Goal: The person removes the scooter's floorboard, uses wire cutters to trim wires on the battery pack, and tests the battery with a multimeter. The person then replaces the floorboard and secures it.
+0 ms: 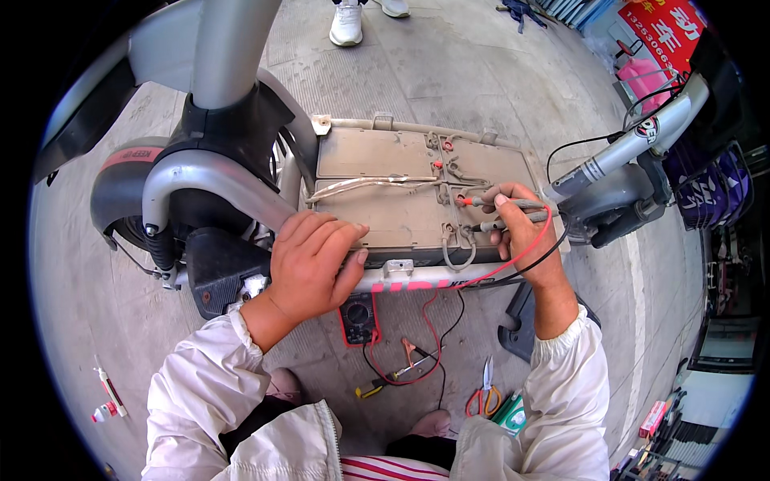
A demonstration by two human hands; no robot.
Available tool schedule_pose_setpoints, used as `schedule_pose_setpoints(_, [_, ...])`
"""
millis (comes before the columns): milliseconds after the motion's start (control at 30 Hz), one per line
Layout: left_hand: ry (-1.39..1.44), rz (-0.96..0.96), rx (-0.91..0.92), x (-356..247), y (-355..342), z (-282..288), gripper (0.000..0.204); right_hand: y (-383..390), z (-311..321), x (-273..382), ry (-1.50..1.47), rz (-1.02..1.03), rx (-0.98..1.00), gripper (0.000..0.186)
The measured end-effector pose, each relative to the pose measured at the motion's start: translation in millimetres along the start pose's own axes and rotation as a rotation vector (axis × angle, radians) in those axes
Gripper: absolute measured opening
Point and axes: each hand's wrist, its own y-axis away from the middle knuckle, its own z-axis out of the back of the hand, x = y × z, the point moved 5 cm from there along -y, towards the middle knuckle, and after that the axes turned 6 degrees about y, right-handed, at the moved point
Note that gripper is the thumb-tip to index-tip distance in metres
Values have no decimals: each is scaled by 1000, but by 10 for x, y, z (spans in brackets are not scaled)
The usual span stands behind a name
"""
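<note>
In an electric scooter's frame lies a block of dusty tan batteries (373, 152), with wires and terminals along its middle. My right hand (525, 236) grips two multimeter probes above the right side of the block. The red probe (468, 202) and the black probe (481, 228) point left at the terminals; whether the tips touch metal is too small to tell. My left hand (313, 260) rests on the near left edge of the frame and batteries, fingers stretched and holding nothing. Below it, the red-edged multimeter (358, 314) stands by the frame, its red and black leads trailing rightward.
Scissors with orange handles (484, 398) lie on the pavement beside a green box (511, 413). A yellow-handled screwdriver (371, 390) lies among the leads. The scooter's rear wheel (132, 192) is at left, its steering column (618, 156) at right. Another person's white shoe (346, 26) shows at the far edge.
</note>
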Motion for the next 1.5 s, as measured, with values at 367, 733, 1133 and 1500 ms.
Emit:
schedule_pose_setpoints(367, [-10, -14, -5, 1, 2, -17, 28, 23, 1, 33, -35, -3, -57, 22])
schedule_pose_setpoints(733, [12, 3, 12, 52, 50, -37, 25, -41, -65, 55, 16, 22, -100, 24])
schedule_pose_setpoints(1133, [-9, 0, 20, 40, 38, -34, 25, -40, -81, 25, 5, 39, -93, 24])
schedule_pose_setpoints(1500, [-1, -8, 12, 38, 38, -28, 26, -39, -87, 23, 9, 45, -88, 24])
